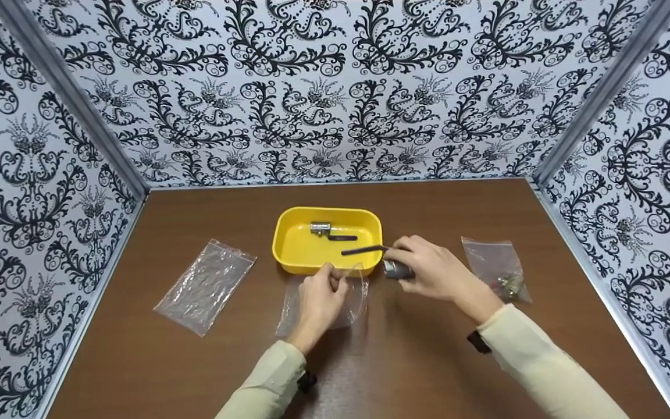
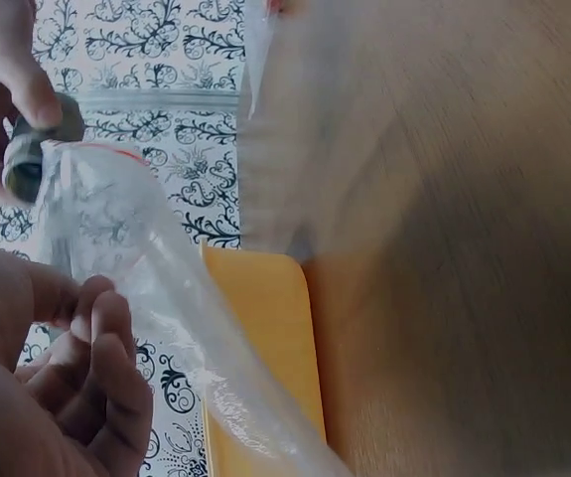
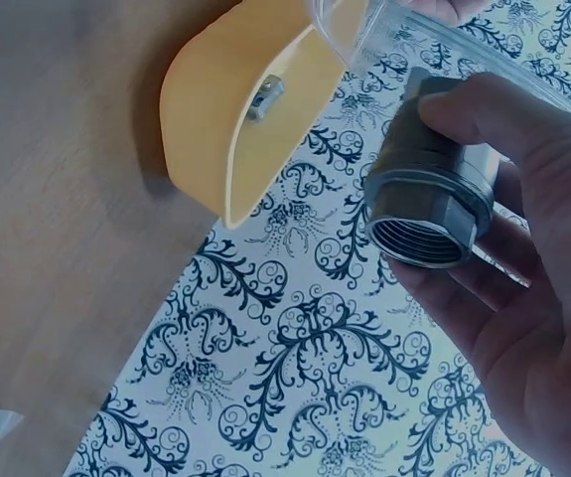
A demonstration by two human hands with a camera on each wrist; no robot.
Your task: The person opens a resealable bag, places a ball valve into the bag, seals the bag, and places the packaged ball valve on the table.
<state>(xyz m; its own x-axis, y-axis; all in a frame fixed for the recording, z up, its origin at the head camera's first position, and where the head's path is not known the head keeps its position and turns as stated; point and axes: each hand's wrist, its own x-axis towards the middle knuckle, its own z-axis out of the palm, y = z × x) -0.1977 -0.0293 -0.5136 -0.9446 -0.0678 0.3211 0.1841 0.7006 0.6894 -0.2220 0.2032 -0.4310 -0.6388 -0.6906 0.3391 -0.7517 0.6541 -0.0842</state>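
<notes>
A metal ball valve [image 1: 398, 269] with a threaded end and a long dark lever handle [image 1: 364, 250] is gripped by my right hand [image 1: 437, 270], just right of the yellow tray [image 1: 328, 269]. Its hexagonal threaded opening [image 3: 424, 237] shows in the right wrist view. My left hand [image 1: 319, 299] pinches a clear plastic zip bag [image 1: 355, 297] by its mouth, in front of the tray. The bag's red-lined edge [image 2: 116, 151] overlaps the valve in the left wrist view. Inside the tray lies a smaller ball valve [image 1: 320, 228] with a dark lever.
Another clear bag [image 1: 207, 288] lies flat on the brown table [image 1: 416, 361] at left. At right is a zip bag [image 1: 495, 265] with brass-coloured fittings [image 1: 510, 286] in it. Patterned walls [image 1: 335, 105] enclose the table at the back and both sides.
</notes>
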